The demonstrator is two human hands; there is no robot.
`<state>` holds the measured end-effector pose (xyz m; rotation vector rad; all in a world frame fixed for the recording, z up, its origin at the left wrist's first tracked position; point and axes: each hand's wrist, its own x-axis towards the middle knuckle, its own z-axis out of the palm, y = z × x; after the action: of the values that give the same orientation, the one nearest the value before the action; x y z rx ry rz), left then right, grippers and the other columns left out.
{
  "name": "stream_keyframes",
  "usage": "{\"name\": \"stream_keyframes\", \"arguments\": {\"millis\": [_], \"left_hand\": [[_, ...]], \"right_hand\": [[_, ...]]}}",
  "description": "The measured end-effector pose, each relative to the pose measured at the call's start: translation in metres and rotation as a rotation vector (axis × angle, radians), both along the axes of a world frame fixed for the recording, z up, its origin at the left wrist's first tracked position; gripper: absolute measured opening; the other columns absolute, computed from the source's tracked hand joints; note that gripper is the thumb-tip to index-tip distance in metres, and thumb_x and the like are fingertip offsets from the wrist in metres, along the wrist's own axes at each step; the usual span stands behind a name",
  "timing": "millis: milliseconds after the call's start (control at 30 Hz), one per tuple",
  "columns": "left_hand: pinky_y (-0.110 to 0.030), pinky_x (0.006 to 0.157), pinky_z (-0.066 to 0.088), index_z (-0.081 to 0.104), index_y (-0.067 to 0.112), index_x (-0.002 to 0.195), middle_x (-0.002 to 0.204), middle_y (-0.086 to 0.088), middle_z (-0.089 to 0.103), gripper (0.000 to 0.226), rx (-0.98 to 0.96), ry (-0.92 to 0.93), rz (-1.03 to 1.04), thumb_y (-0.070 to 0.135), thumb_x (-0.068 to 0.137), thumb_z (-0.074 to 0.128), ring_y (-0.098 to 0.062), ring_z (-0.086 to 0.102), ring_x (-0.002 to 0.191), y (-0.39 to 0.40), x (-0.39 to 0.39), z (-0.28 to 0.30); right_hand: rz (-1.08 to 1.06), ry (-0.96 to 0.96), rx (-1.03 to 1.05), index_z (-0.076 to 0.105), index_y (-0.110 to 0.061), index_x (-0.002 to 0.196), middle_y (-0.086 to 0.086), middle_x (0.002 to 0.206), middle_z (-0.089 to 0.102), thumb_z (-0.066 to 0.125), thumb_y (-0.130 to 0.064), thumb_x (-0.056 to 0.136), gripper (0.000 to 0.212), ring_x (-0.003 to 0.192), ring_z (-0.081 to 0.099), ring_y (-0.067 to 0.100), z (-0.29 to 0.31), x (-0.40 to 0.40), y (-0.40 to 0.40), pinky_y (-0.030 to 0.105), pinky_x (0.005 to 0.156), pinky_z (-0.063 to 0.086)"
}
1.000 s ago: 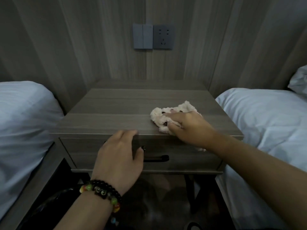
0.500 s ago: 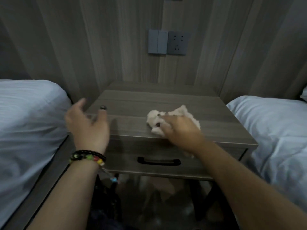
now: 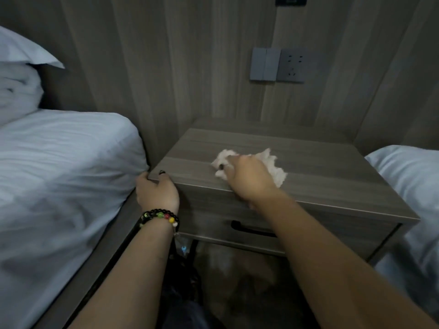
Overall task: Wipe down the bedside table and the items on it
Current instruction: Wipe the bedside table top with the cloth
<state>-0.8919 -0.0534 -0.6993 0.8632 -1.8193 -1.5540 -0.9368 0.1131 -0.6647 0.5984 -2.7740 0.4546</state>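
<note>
The right hand (image 3: 249,180) is pressing a crumpled white cloth (image 3: 273,166) onto the near middle of the bedside table's surface (image 3: 320,167), its fingers curled into the cloth. The left hand (image 3: 156,193) is gripping the surface's near left corner, fingers hooked over the edge, just beside the left bed (image 3: 59,162). A beaded bracelet (image 3: 161,216) is circling the left wrist.

I see a grey wood-grain bench (image 3: 320,167) with one drawer; a crumpled white cloth (image 3: 273,165) lies on its top, under my right hand (image 3: 249,181).
</note>
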Motion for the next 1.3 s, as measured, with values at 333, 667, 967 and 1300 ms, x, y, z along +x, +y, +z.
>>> {"name": "stream_keyframes", "arguments": {"millis": [333,667,967,1300], "left_hand": [[-0.028,0.087,0.028,0.049,-0.007,0.127,0.131,-0.026,0.050,0.039,0.152,0.063,0.076,0.016,0.103,0.029,-0.035,0.046,0.120,-0.012,-0.009,-0.008],[-0.030,0.084,0.044,0.065,0.009,0.110,0.112,-0.007,0.064,0.043,0.571,0.318,0.240,0.039,0.097,0.037,-0.022,0.057,0.101,-0.001,-0.012,-0.001],[-0.029,0.076,0.047,0.055,0.013,0.094,0.089,-0.005,0.065,0.040,0.756,0.423,0.154,0.049,0.094,0.039,-0.020,0.058,0.076,-0.019,-0.011,-0.014],[-0.037,0.093,0.051,0.069,0.008,0.103,0.105,-0.012,0.070,0.047,0.648,0.433,0.171,0.044,0.095,0.039,-0.024,0.066,0.099,-0.007,-0.008,-0.016]], "right_hand": [[0.071,0.007,-0.040,0.067,-0.013,0.090,0.013,0.098,0.069,0.040,-0.026,0.099,0.031,0.093,0.060,0.031,0.004,-0.028,-0.013,0.031,0.070,0.035],[0.316,-0.012,0.000,0.063,-0.006,0.114,0.021,0.115,0.063,0.044,-0.024,0.098,0.031,0.106,0.056,0.036,0.001,-0.027,-0.094,0.036,0.081,0.040],[0.441,0.045,-0.006,0.064,-0.011,0.107,0.006,0.107,0.065,0.046,-0.021,0.097,0.023,0.096,0.059,0.027,-0.008,0.016,-0.027,0.032,0.081,0.040],[0.280,0.086,0.000,0.061,-0.018,0.113,0.009,0.115,0.064,0.043,-0.029,0.098,0.026,0.105,0.060,0.031,-0.009,0.006,-0.101,0.033,0.073,0.041]]}}
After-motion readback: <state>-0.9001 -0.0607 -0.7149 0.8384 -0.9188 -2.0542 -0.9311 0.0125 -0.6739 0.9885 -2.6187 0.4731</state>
